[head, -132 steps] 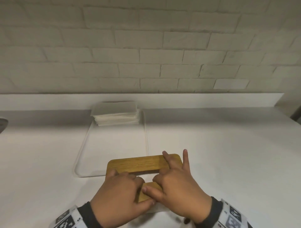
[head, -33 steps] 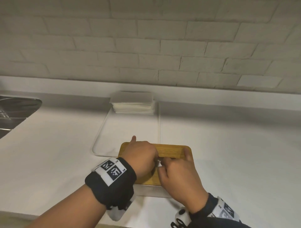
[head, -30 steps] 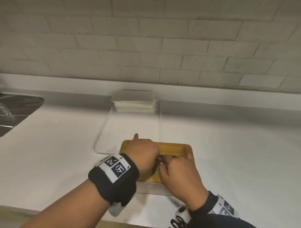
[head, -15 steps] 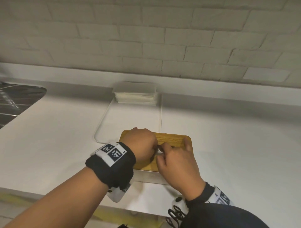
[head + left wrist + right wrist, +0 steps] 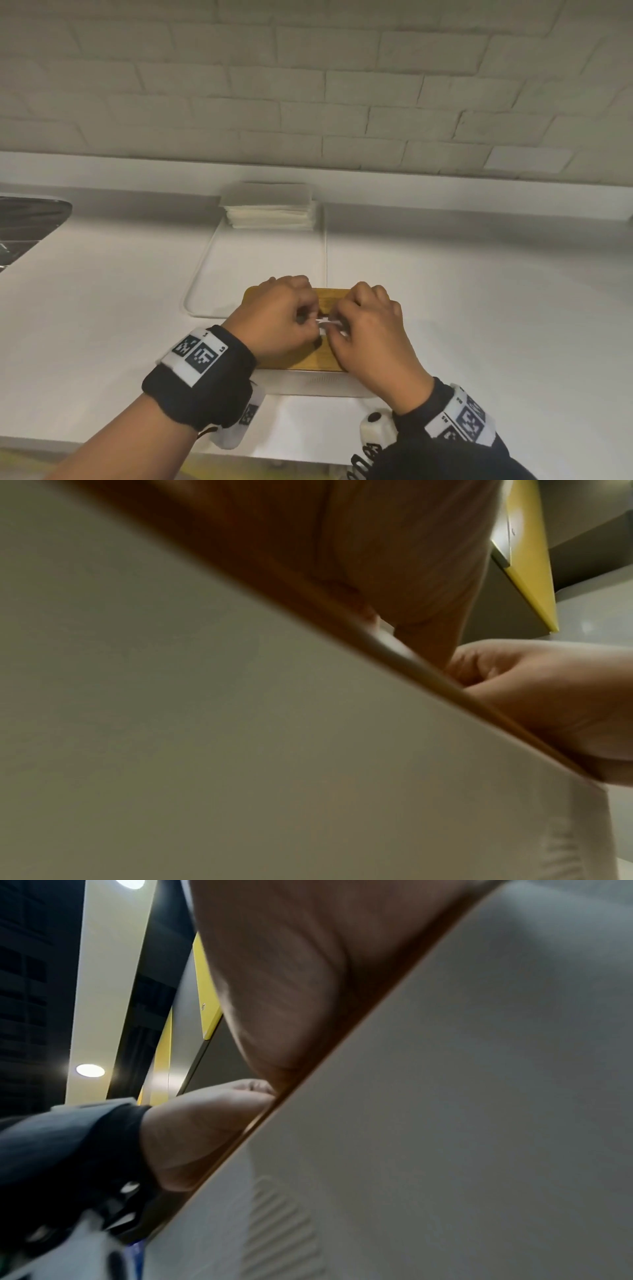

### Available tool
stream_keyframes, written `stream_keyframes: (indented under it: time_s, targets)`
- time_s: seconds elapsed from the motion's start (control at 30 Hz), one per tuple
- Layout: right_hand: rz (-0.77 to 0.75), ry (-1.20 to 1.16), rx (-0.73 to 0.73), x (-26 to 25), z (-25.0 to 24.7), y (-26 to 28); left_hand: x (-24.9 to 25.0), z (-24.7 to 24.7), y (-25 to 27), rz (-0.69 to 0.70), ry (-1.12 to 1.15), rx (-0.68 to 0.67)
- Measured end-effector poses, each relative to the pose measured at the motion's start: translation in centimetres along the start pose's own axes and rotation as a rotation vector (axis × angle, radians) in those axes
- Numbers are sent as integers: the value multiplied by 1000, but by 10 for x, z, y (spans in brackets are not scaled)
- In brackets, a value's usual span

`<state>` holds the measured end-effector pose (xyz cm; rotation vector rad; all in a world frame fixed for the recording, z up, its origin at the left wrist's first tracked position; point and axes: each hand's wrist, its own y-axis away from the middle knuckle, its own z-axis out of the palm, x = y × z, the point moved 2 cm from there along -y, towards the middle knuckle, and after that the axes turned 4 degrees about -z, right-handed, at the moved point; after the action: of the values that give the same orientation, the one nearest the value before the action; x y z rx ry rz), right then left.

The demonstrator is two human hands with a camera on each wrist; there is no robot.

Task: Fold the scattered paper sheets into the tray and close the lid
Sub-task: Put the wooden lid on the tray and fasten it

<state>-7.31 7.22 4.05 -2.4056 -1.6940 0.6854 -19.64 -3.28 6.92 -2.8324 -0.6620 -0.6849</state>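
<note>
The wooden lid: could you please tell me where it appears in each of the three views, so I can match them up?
Head: the wooden lid lies at lower centre, under both hands, on the white box.
Left wrist: its edge runs as a thin brown diagonal from upper left to lower right.
Right wrist: its edge runs diagonally from upper right to lower left.
Shared landmark: the white box beneath the lid.

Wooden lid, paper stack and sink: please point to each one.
Wooden lid [image 5: 334,298]: head view, far edge between the hands.
Paper stack [image 5: 272,205]: head view, top sheets.
Sink [image 5: 29,219]: head view, dark basin at left.
</note>
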Motion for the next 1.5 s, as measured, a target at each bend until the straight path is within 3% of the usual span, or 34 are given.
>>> stream_keyframes:
  time_s: [0.13, 0.3, 0.4, 0.6, 0.83, 1.0, 1.13, 1.33, 1.5]
  targets:
    - [-61, -59, -73, 10, -6, -2, -8, 0, 5, -2, 3, 16]
    - [-44, -270, -118, 16, -21, 2, -17, -7, 10, 10, -152, -56]
    - [-26, -326, -164, 18, -24, 6, -23, -12, 12, 29, -106, -34]
    - [-74, -318, -78, 20, -21, 5, -36, -14, 17, 28, -112, -101]
    - [-88, -215, -78, 21, -20, 7, -47, -22, 23, 80, 74, 25]
    - [-19, -196, -49, 21, -18, 8, -52, -17, 23, 80, 102, 65]
    - [35, -251, -60, 20, -23, 9, -52, -17, 21, 105, 83, 17]
    - [90, -277, -53, 19, -23, 11, -51, -17, 20, 38, 191, 93]
    - [161, -286, 9, 19, -27, 19, -53, -24, 32, 60, 217, 167]
